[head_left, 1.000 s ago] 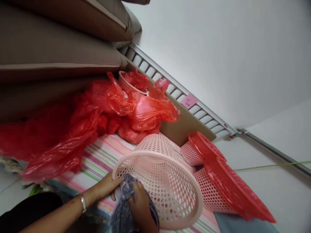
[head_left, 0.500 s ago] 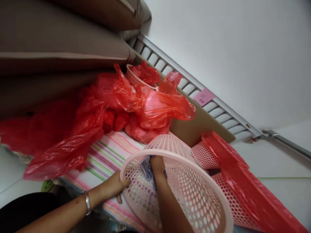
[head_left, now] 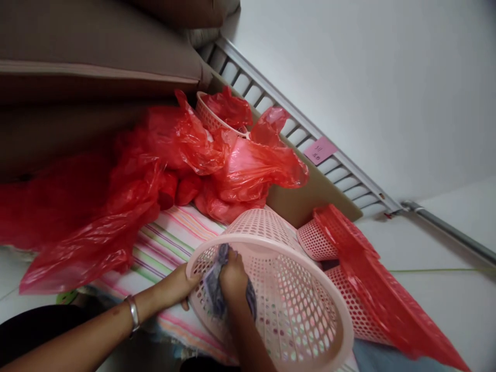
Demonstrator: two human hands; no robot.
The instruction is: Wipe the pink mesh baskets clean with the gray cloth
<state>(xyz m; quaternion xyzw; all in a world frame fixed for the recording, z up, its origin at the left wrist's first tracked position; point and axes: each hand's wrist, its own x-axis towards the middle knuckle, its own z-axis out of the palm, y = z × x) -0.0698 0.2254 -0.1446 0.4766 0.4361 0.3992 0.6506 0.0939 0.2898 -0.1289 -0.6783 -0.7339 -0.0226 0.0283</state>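
Note:
A pink perforated plastic basket [head_left: 306,289] lies tilted on its side, its mouth turned toward me. My left hand [head_left: 182,284] grips its rim at the left, thumb on the inner side and fingers outside. Inside the mouth, my right hand [head_left: 233,276] is closed on a grey-purple cloth [head_left: 214,284], which rests against the basket's inner left wall. Part of the cloth is hidden behind the right hand and forearm.
Red plastic bags [head_left: 248,170] are heaped behind the basket and to the left on a striped cloth [head_left: 170,243]. Another pink basket [head_left: 217,121] stands at the back. At right, pink baskets [head_left: 358,305] carry red plastic. A metal rail [head_left: 294,124] with a pink note [head_left: 320,150] runs along the wall.
My right hand has moved left with the cloth, toward the basket's left rim. My left hand keeps its hold on the rim. The whole view has shifted slightly.

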